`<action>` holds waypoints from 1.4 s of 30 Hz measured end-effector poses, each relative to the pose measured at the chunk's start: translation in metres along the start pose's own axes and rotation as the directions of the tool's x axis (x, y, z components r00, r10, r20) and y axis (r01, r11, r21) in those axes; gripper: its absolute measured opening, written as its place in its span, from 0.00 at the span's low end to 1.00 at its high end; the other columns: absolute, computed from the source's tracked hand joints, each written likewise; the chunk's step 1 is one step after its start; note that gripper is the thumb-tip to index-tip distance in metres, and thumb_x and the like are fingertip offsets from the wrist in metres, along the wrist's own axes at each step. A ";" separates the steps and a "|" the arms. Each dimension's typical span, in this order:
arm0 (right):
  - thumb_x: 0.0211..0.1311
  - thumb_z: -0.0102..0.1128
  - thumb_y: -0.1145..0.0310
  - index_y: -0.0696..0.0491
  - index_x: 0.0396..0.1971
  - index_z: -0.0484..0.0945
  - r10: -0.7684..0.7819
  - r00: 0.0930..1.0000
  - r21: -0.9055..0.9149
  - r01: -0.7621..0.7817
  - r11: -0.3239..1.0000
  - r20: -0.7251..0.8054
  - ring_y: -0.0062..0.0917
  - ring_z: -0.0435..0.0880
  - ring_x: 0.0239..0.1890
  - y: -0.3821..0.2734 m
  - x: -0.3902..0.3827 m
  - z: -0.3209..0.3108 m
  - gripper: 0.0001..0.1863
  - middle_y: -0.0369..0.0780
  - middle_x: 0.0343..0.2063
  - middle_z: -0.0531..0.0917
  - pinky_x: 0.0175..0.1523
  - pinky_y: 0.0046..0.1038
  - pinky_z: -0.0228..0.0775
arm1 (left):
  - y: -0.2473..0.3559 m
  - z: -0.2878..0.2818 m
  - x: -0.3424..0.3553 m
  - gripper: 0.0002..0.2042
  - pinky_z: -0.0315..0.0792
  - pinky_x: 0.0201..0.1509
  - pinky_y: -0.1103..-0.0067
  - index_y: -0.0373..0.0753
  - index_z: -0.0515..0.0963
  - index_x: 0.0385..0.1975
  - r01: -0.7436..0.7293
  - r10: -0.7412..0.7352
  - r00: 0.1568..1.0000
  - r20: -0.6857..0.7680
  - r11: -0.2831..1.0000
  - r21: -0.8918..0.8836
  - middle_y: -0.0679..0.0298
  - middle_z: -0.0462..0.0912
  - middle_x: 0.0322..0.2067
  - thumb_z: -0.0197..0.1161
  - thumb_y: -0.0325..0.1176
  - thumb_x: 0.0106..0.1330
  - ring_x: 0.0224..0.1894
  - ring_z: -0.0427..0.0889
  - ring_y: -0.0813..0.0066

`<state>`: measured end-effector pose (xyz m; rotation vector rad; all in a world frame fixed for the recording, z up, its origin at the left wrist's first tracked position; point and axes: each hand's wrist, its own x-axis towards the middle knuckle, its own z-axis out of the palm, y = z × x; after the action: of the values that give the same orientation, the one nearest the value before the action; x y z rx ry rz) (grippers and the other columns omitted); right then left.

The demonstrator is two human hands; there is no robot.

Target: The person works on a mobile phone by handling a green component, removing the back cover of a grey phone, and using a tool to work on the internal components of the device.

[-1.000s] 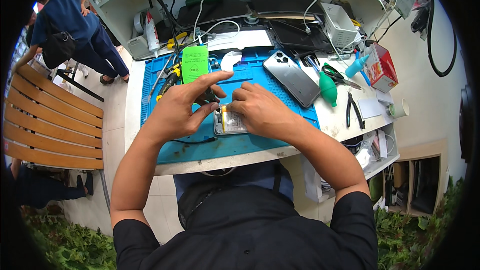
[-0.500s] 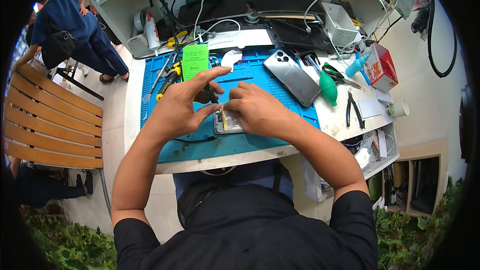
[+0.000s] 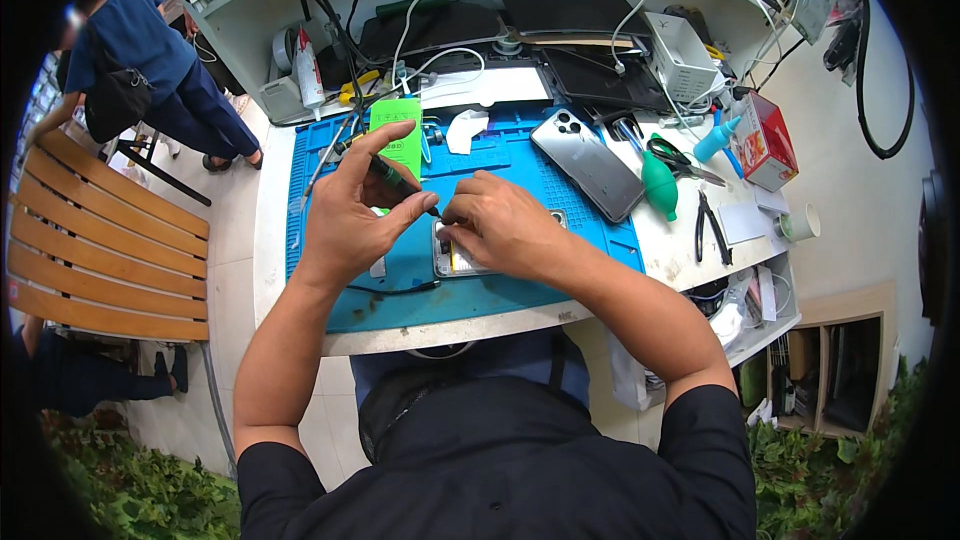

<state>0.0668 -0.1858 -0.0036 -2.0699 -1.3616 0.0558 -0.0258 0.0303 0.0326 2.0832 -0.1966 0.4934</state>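
My left hand [image 3: 345,208] holds a dark-handled screwdriver [image 3: 394,178] between thumb and fingers, the shaft slanting down toward my right fingertips. My right hand [image 3: 508,223] is closed in a pinch beside the screwdriver's tip; whatever is in the pinch is hidden. Beneath it lies an opened phone [image 3: 442,262] with its insides showing, partly covered by the hand. The phone rests on a blue work mat [image 3: 400,305]. A small pale piece [image 3: 378,267] lies below my left hand, and a thin black cable [image 3: 395,289] runs close by.
A silver-grey phone [image 3: 588,165] lies right of my hands, near a green air blower [image 3: 659,185], scissors [image 3: 680,155] and black pliers [image 3: 712,225]. A bright green card [image 3: 402,135] stands behind my left hand. A wooden chair [image 3: 105,240] and another person [image 3: 150,60] are at left.
My left hand has shifted slightly left and the screwdriver now shows more of its handle. My right fingers have moved down a little over the opened phone, whose right end now shows.
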 end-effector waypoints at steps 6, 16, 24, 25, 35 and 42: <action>0.70 0.71 0.66 0.58 0.32 0.86 0.025 0.992 -0.198 -0.050 0.979 -0.127 0.44 0.84 0.43 0.015 -0.011 -0.019 0.10 0.46 0.34 0.85 0.51 0.45 0.78 | -0.009 -0.001 0.000 0.38 0.90 0.51 0.76 0.44 0.71 0.76 0.044 -0.044 0.999 0.006 0.998 0.044 0.60 0.91 0.42 0.81 0.23 0.66 0.43 0.95 0.72; 0.69 0.68 0.72 0.60 0.37 0.85 0.252 0.937 -0.468 -0.341 0.815 -0.244 0.44 0.81 0.52 0.060 -0.061 -0.094 0.06 0.48 0.41 0.85 0.60 0.44 0.76 | -0.010 0.002 0.000 0.37 0.90 0.52 0.74 0.46 0.72 0.76 0.054 -0.059 0.997 0.047 0.992 0.116 0.60 0.91 0.42 0.81 0.24 0.67 0.43 0.96 0.71; 0.65 0.70 0.76 0.59 0.38 0.94 0.261 0.932 -0.467 -0.353 0.811 -0.252 0.40 0.83 0.51 0.071 -0.072 -0.095 0.07 0.44 0.42 0.88 0.61 0.39 0.79 | -0.009 0.003 0.001 0.37 0.90 0.52 0.75 0.44 0.72 0.75 0.072 -0.075 0.997 0.030 0.993 0.098 0.61 0.90 0.43 0.81 0.24 0.66 0.45 0.95 0.71; 0.65 0.70 0.76 0.59 0.38 0.94 0.259 0.933 -0.463 -0.350 0.814 -0.250 0.40 0.83 0.51 0.073 -0.073 -0.095 0.07 0.45 0.42 0.88 0.61 0.39 0.79 | -0.008 0.003 0.001 0.37 0.90 0.52 0.75 0.44 0.72 0.75 0.070 -0.073 0.997 0.028 0.992 0.104 0.61 0.90 0.43 0.81 0.24 0.66 0.45 0.95 0.71; 0.66 0.76 0.71 0.58 0.45 0.93 0.067 0.957 -0.180 -0.122 0.976 -0.281 0.40 0.86 0.50 0.035 -0.049 -0.069 0.11 0.46 0.43 0.89 0.57 0.40 0.81 | -0.004 0.011 0.003 0.40 0.89 0.54 0.76 0.39 0.68 0.77 0.089 -0.097 0.994 -0.050 0.986 -0.143 0.59 0.89 0.43 0.81 0.22 0.66 0.46 0.94 0.71; 0.68 0.76 0.64 0.58 0.40 0.92 -0.015 0.988 0.002 0.016 1.000 -0.155 0.43 0.87 0.45 0.009 -0.023 -0.006 0.11 0.45 0.38 0.89 0.53 0.42 0.81 | -0.007 0.024 -0.005 0.41 0.87 0.55 0.77 0.37 0.65 0.78 0.026 -0.053 0.992 -0.111 0.973 -0.228 0.60 0.88 0.43 0.80 0.18 0.66 0.46 0.91 0.75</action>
<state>0.0655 -0.2099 -0.0110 -2.0157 -1.2812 -0.1079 -0.0216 0.0134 0.0133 1.8273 -0.1356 0.5410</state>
